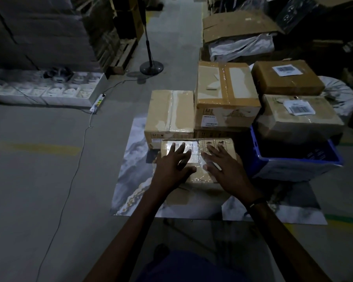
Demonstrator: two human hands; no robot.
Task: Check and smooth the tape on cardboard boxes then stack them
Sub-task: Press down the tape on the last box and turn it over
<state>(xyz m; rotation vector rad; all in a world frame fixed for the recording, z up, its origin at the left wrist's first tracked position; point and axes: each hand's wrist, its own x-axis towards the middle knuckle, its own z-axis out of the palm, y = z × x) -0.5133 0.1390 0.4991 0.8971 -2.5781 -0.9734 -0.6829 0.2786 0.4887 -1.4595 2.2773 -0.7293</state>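
Small cardboard box (198, 159) lies on the marbled floor sheet (130, 180), directly in front of the person, its long axis running left to right across the view. White shipping label (181, 148) under glossy tape covers the left part of its top face; printed handling symbols sit on the right part.

Left hand (174, 162): flat, fingers spread and straight, palm down on the label half of the box. Right hand (222, 163): likewise flat and spread, pressing on the right half, fingers toward the symbols. Neither hand grips anything. Both are equally near; each owns its own half of the box.

Judgement: smoothing step under way. Tape appears to run along the long axis, so strokes should go outward, left hand leftward, right hand rightward.

Beyond the small box, touching or just behind its far edge: a taped box (169, 112), then a taller taped box (224, 94) to its right. Right of the small box: blue crate (293, 159) bearing a labelled box (298, 115). Likely stacking target lies away from the person; cannot tell which.
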